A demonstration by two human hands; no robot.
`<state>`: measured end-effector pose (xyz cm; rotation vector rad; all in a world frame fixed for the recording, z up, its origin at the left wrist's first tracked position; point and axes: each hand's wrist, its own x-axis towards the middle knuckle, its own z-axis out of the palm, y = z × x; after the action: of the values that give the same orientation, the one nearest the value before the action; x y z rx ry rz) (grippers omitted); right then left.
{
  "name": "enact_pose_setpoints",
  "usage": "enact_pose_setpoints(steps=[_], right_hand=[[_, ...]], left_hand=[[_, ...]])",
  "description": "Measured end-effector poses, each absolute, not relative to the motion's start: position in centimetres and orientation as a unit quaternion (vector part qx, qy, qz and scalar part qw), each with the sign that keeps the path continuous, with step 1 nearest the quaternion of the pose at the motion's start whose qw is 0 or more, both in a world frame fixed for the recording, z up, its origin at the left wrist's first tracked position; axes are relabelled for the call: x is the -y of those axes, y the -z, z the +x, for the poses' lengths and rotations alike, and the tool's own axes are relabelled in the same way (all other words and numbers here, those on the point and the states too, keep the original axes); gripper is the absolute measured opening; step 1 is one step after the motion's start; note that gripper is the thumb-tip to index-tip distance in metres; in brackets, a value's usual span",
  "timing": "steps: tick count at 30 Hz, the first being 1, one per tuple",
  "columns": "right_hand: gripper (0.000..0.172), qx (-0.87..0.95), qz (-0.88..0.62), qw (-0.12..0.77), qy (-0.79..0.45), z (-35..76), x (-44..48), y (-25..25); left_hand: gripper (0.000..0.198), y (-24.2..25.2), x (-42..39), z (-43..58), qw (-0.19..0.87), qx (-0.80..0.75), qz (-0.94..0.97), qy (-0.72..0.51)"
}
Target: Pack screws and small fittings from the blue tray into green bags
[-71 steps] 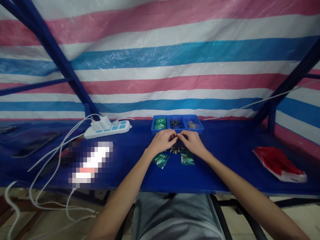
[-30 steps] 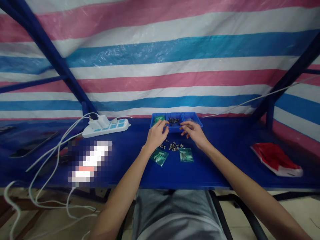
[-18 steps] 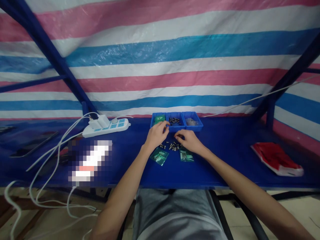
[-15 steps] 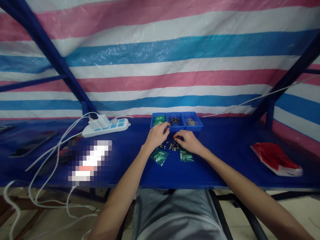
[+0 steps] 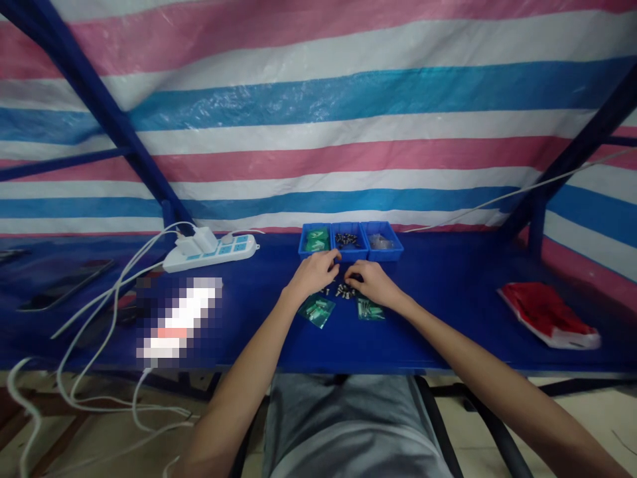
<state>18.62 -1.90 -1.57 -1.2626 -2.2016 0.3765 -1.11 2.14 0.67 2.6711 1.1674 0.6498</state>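
Observation:
Both my hands rest on the blue table over a small pile of loose metal screws (image 5: 341,290). My left hand (image 5: 314,272) has its fingers curled together at the pile's left edge. My right hand (image 5: 372,281) is pinched at the pile's right side, fingertips nearly meeting the left hand's. What either hand grips is too small to make out. A green packet (image 5: 317,309) lies below my left hand and another green packet (image 5: 369,310) below my right. Behind stand three joined blue bins (image 5: 350,241) with green packets, screws and clear bags.
A white power strip (image 5: 212,252) with white cables lies at the left, beside a blurred patch. A dark phone (image 5: 64,285) lies far left. A red and white bag (image 5: 547,313) sits at the right. Blue frame posts and a striped tarp stand behind.
My left hand came back from the bins to the screw pile. My right hand dropped from above the bins onto the pile, and both hands drew together.

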Motion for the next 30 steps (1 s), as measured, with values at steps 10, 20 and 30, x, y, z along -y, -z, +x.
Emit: enact_pose_setpoints(steps=[10,20,30], right_hand=[[0.013,0.811,-0.475,0.309,-0.149,18.66,1.61,2.15],[0.010,0.766,-0.482,0.392,-0.167,18.94,1.56,1.70],[0.022,0.746,-0.480,0.436,-0.152,18.67,1.46,2.20]], left_hand=[[0.017,-0.68,-2.05,-1.14,0.082,-0.392,0.893,-0.205],[0.017,-0.36,-2.08,-0.99,0.058,-0.386,0.892,-0.227],[0.020,-0.62,-1.69,-0.96,0.030,-0.383,0.890,-0.247]])
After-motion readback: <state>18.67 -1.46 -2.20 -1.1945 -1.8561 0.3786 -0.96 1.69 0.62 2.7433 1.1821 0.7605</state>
